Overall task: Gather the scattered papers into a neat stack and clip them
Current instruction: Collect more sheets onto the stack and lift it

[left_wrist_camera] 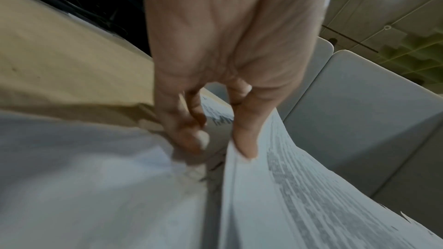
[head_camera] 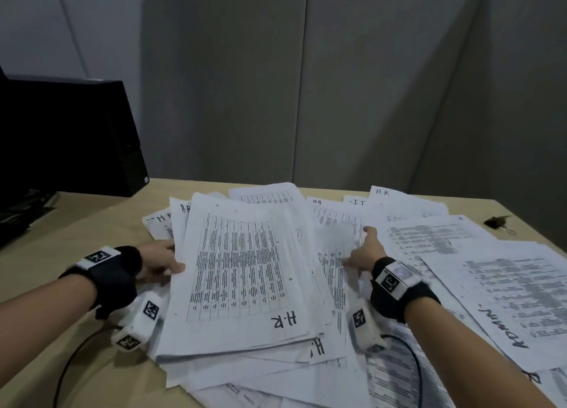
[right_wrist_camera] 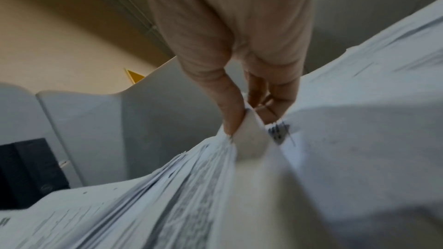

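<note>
Printed papers lie scattered across the beige table [head_camera: 92, 223]. A thick pile topped by a sheet marked H.R [head_camera: 245, 269] sits in the middle. My left hand [head_camera: 162, 263] grips the pile's left edge; in the left wrist view the left hand [left_wrist_camera: 221, 145] has its thumb on top and fingers underneath. My right hand [head_camera: 357, 248] is at the pile's right side. The right wrist view shows the right hand [right_wrist_camera: 251, 120] pinching a raised sheet edge between thumb and fingers. A black binder clip [head_camera: 498, 222] lies far right, away from both hands.
Loose sheets marked ADMIN [head_camera: 506, 300] spread to the right, others marked H.R and IT at the back. A black computer tower [head_camera: 70, 137] stands back left. A black cable [head_camera: 76, 361] runs over the table's front left. Grey partition panels [head_camera: 368, 85] close off the back.
</note>
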Motion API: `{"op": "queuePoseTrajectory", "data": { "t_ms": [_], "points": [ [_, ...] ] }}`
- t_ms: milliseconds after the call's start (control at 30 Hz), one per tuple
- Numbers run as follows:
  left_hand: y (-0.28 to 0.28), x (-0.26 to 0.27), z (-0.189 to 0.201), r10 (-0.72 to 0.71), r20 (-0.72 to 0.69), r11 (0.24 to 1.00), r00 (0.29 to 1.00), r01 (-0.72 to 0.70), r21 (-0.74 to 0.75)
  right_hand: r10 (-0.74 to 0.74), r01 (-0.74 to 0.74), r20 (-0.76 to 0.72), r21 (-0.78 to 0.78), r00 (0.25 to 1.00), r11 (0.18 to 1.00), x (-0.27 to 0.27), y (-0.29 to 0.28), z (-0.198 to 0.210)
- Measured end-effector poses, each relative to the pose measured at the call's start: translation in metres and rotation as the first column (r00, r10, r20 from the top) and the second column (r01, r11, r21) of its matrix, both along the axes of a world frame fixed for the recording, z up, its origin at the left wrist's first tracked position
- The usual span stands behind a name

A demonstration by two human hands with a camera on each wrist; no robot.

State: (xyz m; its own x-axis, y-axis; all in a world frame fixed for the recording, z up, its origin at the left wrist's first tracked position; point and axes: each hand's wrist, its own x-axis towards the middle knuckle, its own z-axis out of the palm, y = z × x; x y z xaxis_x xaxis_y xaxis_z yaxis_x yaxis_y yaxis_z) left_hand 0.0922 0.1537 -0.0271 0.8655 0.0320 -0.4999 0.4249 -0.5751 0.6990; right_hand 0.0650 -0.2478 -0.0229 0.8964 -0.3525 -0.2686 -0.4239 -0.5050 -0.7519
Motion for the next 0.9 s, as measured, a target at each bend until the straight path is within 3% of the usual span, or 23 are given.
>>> {"op": "queuePoseTrajectory", "data": {
  "t_ms": [133, 267, 367, 467, 633, 767, 900],
  "points": [
    [-0.006, -0.002, -0.008, -0.013, 0.074, 1.0, 0.997, 0.011, 0.027, 0.006, -0.003, -0.045, 0.054, 0.999, 0.999, 0.03, 0.003, 0.002],
    [-0.009, 0.002, -0.015, -0.085, 0.186, 0.97, 0.979, 0.039, 0.239, 0.136, -0.145, -0.087, -0.103, 0.987, 0.984, 0.058, 0.018, 0.008],
    [-0.016, 0.005, -0.011, -0.093, 0.168, 0.952, 0.981, 0.038, 0.305, 0.214, -0.25, -0.166, -0.246, 0.963, 0.936, 0.07, 0.028, 0.018],
    [-0.021, 0.012, -0.005, -0.084, 0.119, 0.949, 0.989, 0.043, 0.313, 0.295, -0.337, -0.19, -0.26, 0.937, 0.905, 0.083, 0.036, 0.02],
    [-0.034, 0.013, -0.006, 0.075, 0.094, 0.885, 0.993, -0.11, 0.452, 0.284, -0.324, -0.174, -0.285, 0.943, 0.902, 0.089, 0.036, 0.011],
    [-0.037, 0.015, -0.003, 0.137, 0.029, 0.937, 0.99, -0.139, 0.32, 0.25, -0.281, -0.15, -0.249, 0.957, 0.927, 0.089, 0.033, 0.007],
    [-0.038, 0.012, -0.002, 0.128, -0.027, 0.935, 0.991, -0.112, 0.335, 0.26, -0.284, -0.129, -0.238, 0.957, 0.929, 0.089, 0.033, 0.01]
  ]
}}
